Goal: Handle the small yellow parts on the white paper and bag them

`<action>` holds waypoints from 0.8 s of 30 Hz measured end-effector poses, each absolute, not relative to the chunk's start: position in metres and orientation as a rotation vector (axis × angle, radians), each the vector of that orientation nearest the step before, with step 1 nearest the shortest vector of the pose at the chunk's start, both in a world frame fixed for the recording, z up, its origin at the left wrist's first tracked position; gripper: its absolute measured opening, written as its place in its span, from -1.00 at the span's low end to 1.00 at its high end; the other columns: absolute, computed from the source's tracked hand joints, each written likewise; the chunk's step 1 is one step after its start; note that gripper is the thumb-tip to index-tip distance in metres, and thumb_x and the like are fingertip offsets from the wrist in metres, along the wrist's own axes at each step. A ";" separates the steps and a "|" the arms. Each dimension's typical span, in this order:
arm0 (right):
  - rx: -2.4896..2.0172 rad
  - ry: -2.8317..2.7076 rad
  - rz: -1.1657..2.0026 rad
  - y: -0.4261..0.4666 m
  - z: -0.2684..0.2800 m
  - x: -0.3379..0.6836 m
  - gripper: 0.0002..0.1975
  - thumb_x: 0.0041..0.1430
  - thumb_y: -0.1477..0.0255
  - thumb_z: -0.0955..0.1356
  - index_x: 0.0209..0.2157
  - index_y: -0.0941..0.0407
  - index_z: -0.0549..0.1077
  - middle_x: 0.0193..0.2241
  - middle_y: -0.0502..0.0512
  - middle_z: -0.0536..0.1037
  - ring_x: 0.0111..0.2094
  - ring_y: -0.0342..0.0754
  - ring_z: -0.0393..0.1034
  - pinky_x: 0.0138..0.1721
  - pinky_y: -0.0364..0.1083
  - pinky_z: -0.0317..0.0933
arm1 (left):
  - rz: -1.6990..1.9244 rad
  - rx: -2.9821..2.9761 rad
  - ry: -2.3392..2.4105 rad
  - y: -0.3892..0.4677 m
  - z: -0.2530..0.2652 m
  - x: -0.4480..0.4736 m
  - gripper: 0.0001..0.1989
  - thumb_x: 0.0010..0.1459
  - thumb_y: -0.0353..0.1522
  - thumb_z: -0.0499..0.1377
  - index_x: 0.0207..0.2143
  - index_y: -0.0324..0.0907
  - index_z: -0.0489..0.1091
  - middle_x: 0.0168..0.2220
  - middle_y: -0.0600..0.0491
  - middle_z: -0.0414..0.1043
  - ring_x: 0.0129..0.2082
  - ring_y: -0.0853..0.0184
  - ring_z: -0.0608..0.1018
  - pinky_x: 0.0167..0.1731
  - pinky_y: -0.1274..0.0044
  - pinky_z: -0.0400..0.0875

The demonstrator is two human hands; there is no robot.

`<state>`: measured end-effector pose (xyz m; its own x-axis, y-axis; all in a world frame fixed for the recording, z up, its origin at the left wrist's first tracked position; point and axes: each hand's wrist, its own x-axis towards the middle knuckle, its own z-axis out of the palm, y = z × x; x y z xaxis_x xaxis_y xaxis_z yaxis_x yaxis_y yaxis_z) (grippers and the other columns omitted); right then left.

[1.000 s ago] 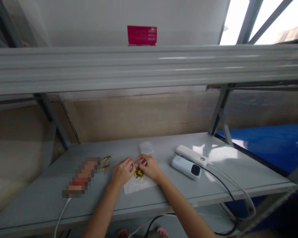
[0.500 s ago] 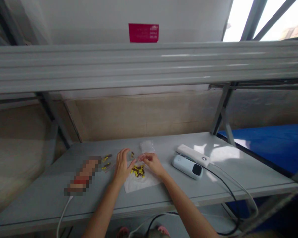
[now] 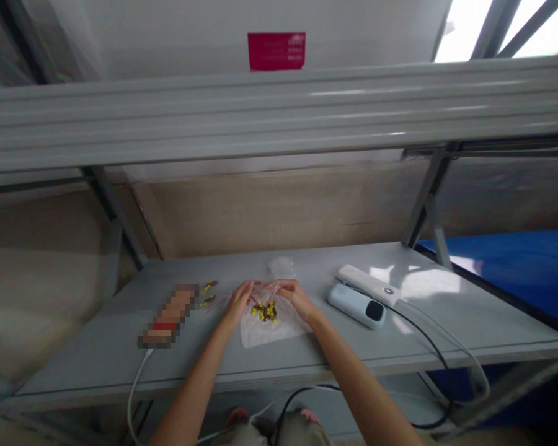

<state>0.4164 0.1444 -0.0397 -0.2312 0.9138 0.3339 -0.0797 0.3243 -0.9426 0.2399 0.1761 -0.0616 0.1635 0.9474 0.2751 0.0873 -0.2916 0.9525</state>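
Both hands meet at a small clear plastic bag (image 3: 268, 288) with reddish edges, above the middle of the shelf. My left hand (image 3: 242, 300) pinches the bag's left side, and my right hand (image 3: 296, 296) grips its right side with bent fingers. Just below the fingers, a pile of small yellow-and-brown pieces (image 3: 264, 311) lies on a white sheet (image 3: 255, 336); their kind is too small to make out. Two little groups of similar pieces, one farther back (image 3: 209, 286) and one nearer (image 3: 207, 301), lie left of my left hand.
Behind the hands lies another clear bag (image 3: 281, 267). A pale blue device (image 3: 356, 305) and a white bar-shaped device (image 3: 367, 284) with cables are on the right. On the left is a blurred-out phone-like object (image 3: 170, 314) with a white cable. A ridged metal beam (image 3: 279, 118) crosses above.
My left hand, spread open before, has come down and closed on the bag. A small group of pieces behind the pile no longer shows separately. The view has shifted slightly.
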 end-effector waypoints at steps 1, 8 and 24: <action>-0.793 -1.488 1.153 0.144 -0.039 0.417 -0.77 -0.05 0.29 0.34 -0.41 0.14 0.53 -0.35 0.11 0.56 -0.26 0.00 0.41 -0.07 0.02 0.19 | 1.237 1.540 1.022 0.177 -0.064 0.240 -0.47 -0.07 0.06 0.06 -0.31 -0.21 0.42 -0.42 0.02 0.44 -0.51 0.38 0.42 -0.62 0.60 0.15; -0.804 -1.569 1.212 0.148 -0.046 0.416 -0.72 -0.05 0.26 0.34 -0.34 0.14 0.53 -0.30 0.12 0.56 -0.23 0.01 0.41 -0.06 0.03 0.19 | 1.342 1.316 0.912 0.179 -0.056 0.235 -0.48 -0.19 -0.10 0.26 -0.18 -0.19 0.34 -0.43 0.06 0.46 -0.49 0.40 0.47 -0.48 0.60 0.29; -1.229 -1.713 0.677 0.162 -0.063 0.423 -0.73 0.02 0.25 0.30 -0.37 0.13 0.54 -0.38 0.10 0.57 -0.40 -0.06 0.35 -0.29 -0.09 0.21 | 1.553 1.514 0.991 0.175 -0.049 0.232 -0.58 -0.14 -0.19 0.26 -0.24 -0.22 0.33 -0.38 0.03 0.46 -0.40 0.34 0.52 -0.40 0.56 0.39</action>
